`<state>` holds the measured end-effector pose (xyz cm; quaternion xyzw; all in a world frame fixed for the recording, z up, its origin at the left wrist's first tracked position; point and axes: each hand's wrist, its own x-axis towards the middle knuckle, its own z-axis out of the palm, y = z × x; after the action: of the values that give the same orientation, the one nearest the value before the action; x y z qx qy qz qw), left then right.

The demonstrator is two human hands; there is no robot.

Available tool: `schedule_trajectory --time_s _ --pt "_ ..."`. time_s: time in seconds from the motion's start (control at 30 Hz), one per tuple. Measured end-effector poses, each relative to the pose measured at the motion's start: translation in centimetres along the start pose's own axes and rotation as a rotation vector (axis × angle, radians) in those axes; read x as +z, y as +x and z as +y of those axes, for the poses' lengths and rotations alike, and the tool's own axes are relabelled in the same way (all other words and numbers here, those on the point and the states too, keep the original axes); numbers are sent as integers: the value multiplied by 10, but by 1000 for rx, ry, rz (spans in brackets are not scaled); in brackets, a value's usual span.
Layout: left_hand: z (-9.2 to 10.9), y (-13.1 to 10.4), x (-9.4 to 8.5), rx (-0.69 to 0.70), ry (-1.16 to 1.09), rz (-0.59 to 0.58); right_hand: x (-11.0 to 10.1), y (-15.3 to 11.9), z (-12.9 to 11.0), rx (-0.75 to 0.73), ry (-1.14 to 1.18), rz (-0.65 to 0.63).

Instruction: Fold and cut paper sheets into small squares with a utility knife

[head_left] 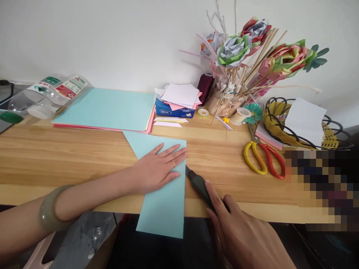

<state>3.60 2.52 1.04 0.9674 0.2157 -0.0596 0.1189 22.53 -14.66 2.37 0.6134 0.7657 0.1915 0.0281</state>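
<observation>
A folded sheet of light blue paper (pixel 165 209) lies on the wooden table, its lower part hanging over the front edge. Pressed flat on it is my left hand (pixel 159 164), fingers stretched out, with a ring on one finger. My right hand (pixel 238 224) grips a dark utility knife (pixel 200 186), the index finger lying along its handle. The blade tip is at the right edge of the paper, just below the left fingertips. Whether the blade is inside the fold I cannot tell.
Behind the paper lies a stack of coloured sheets (pixel 112 108). Scissors (pixel 255 158) with yellow and red handles rest at the right, near a yellow basket (pixel 273 123). Plastic bottles (pixel 53 97) lie at the back left. Paper flowers (pixel 234 50) stand behind a thread spool (pixel 240 116).
</observation>
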Motion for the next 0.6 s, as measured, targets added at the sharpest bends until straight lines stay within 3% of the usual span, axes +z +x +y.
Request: schedule_trajectory --time_s 0.17,0.6 --pt "1 1 1 -14 16 18 1 8 1 20 -3 67" --pt "1 1 2 -22 9 15 1 14 3 30 17 78"
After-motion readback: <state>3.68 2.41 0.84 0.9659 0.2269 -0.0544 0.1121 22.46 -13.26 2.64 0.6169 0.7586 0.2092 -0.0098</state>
